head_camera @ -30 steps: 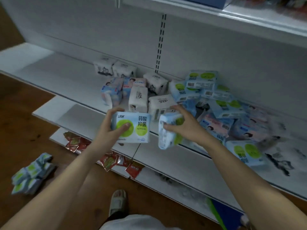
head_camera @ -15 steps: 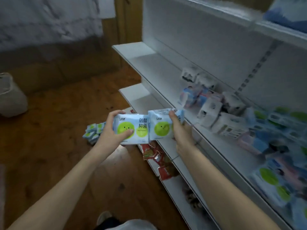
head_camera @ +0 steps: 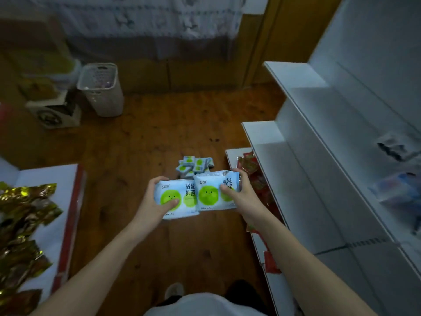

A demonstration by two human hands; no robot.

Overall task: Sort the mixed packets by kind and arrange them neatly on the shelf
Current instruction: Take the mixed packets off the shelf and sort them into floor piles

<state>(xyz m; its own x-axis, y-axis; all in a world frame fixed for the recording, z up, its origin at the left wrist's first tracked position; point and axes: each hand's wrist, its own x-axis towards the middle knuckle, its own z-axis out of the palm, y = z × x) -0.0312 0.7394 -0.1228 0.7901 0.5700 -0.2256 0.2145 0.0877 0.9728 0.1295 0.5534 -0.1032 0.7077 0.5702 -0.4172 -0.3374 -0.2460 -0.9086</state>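
Left hand (head_camera: 152,207) holds a light-blue plastic packet with green smiling-face circles (head_camera: 176,198), thumb across its front, fingers curled behind its left edge: grip clamped on that packet. Right hand (head_camera: 245,198) holds a second light-blue packet of the same print (head_camera: 213,191), thumb on its front, fingers wrapped round its right edge: grip clamped likewise. The second packet overlaps the right edge of the first. Both are held in the air above the brown wooden floor (head_camera: 127,160), just beside the front edge of the white metal shelf unit (head_camera: 303,169) on the right.

On the floor beyond the hands lies a small heap of matching blue-and-green packets (head_camera: 193,164), near the lowest shelf's corner. Red foil sachets (head_camera: 248,164) lie on the lowest shelf, along its front edge. Further packets on the upper shelf at far right are blurred; their kind cannot be told.

At left, gold foil wrappers (head_camera: 22,215) lie on a white surface with a red edge (head_camera: 68,215). A white perforated plastic basket (head_camera: 101,90) stands on the floor at the far side.
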